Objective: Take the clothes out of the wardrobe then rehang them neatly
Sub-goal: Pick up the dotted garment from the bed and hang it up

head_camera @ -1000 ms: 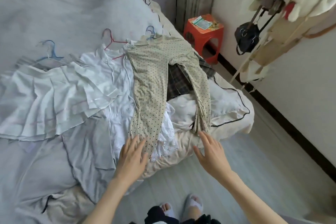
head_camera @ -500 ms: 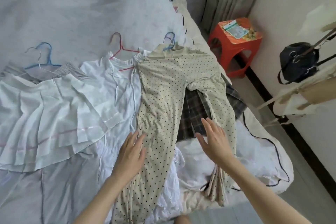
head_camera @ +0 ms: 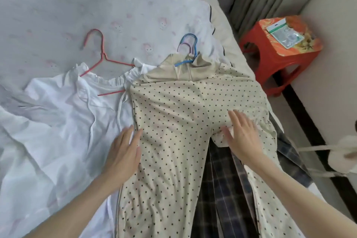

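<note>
A bed (head_camera: 58,6) with a pale printed sheet fills the view, a red stool (head_camera: 274,52) beside it by the wall. A cream dotted garment (head_camera: 173,121) lies flat on the bed on a blue hanger (head_camera: 188,50), over a plaid piece (head_camera: 222,189). Just left lies a white top (head_camera: 67,106) on a red hanger (head_camera: 100,54). The left hand (head_camera: 123,152) rests flat, fingers straight, on the garment's left edge; the right hand (head_camera: 243,135), fingers spread, presses where its sleeve joins
</note>
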A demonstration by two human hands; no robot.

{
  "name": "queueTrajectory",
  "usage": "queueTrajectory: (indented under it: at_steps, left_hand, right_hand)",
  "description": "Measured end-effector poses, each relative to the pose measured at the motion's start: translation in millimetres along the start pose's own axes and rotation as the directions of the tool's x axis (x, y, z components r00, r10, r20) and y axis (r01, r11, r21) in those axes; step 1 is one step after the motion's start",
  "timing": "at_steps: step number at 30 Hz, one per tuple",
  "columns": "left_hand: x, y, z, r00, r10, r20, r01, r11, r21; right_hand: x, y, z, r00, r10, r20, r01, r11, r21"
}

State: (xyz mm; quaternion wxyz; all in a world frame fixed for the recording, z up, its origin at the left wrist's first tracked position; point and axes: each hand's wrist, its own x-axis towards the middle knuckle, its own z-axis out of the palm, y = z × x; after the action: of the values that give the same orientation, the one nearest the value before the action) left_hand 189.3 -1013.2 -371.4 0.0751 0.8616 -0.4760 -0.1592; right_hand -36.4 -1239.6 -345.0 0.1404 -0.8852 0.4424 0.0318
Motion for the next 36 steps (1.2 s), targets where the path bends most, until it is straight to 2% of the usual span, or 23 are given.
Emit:
queueTrajectory:
  at_steps: [3, 6, 9, 11, 14, 17, 20, 25, 27, 29, 31, 33, 36]
  left_hand:
    - [68.7, -1.1, 0.1, 0.988, 0.136, -0.078, -0.129, 0.988, 0.088]
    - [128.7, 4.9, -6.1, 0.954, 0.193, -0.229, -0.160, 0.975, 0.155]
    - [171.1, 6.4, -5.0, 0.941, 0.117, -0.318, -0.066, 0.984, 0.168]
    - [186.3, 7.8, 4.0, 0.943, 0.034, -0.332, 0.010, 0.991, 0.131]
    - [187.2, 10.4, 25.1, 0.929, 0.004, -0.370, 0.065, 0.983, 0.174]
    - [182.3, 10.3, 36.2, 0.904, 0.018, -0.426, 0.066, 0.981, 0.181]
    - [175.9, 4.9, 33.5, 0.884, 0.072, -0.462, -0.030, 0.995, 0.097]
    - [140.8, 6.2, 18.3, 0.921, 0.042, -0.388, -0.039, 0.999, 0.014]
    - [125.9, 7.8, 11.8, 0.958, 0.023, -0.286, -0.050, 0.995, -0.090]
    - [107.0, 7.5, 0.5, 0.994, 0.029, -0.102, -0.049, 0.978, -0.203]
    - [86.8, 8.6, -12.6, 0.997, 0.083, 0.005, -0.080, 0.971, -0.224]
    - [70.2, 14.1, -29.3, 0.992, 0.129, -0.008, -0.128, 0.965, -0.231]
    - [52.7, 25.6, -55.6, 0.972, 0.163, -0.167, -0.206, 0.934, -0.291]
  right_hand:
    - [52.7, 3.1, 4.4, 0.999, -0.027, -0.036, 0.025, 0.997, -0.071]
    - [106.3, 3.8, 4.2, 0.993, 0.047, -0.106, -0.058, 0.993, -0.100]
    - [154.3, 2.5, 9.3, 0.980, 0.098, -0.171, -0.113, 0.991, -0.078]
    - [178.3, 3.6, 17.8, 0.982, 0.061, -0.181, -0.079, 0.993, -0.092]
    - [196.7, 4.3, 36.8, 0.968, 0.012, -0.251, -0.049, 0.988, -0.144]
    - [193.4, 3.7, 46.6, 0.925, -0.001, -0.380, -0.067, 0.984, -0.166]
    - [184.8, 5.7, 39.2, 0.912, -0.035, -0.409, -0.046, 0.982, -0.185]
    - [154.2, 3.6, 14.5, 0.887, -0.137, -0.442, 0.057, 0.980, -0.189]
    - [135.4, 2.6, 10.6, 0.905, -0.150, -0.399, 0.088, 0.982, -0.170]
    - [109.0, 4.3, 1.9, 0.905, -0.167, -0.391, 0.106, 0.979, -0.173]
    - [84.3, 5.7, -10.5, 0.890, -0.170, -0.423, 0.112, 0.981, -0.158]
    - [61.6, 6.2, -24.2, 0.894, -0.135, -0.428, 0.103, 0.990, -0.099]
    - [27.5, 8.3, -46.5, 0.881, -0.117, -0.458, 0.120, 0.993, -0.022]
